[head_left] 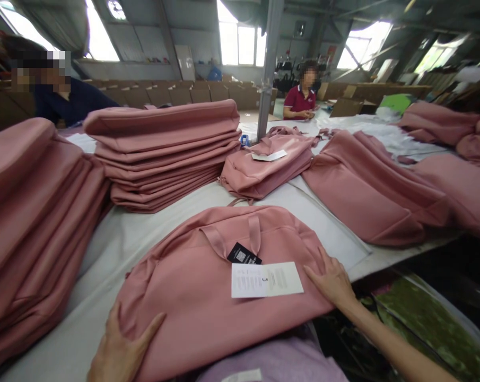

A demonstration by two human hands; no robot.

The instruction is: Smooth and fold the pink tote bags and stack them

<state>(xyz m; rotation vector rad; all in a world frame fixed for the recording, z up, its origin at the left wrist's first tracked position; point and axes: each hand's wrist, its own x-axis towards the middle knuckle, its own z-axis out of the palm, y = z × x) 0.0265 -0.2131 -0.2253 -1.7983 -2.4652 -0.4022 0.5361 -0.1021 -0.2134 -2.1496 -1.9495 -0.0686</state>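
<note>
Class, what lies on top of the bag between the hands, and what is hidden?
A white card and a black tag lie on the bag, by its straps. The card hides the fabric beneath; the bag's underside and inside cannot be seen.

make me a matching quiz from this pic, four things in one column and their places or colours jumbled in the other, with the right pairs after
Column one
1. left hand
2. right hand
3. printed card
4. small tag

Column two
A. touching the right end of the front bag
B. black, next to the bag's handles
C. touching the bag's left end
D. white, lying on the bag

Right pairs: 1-C, 2-A, 3-D, 4-B
</note>
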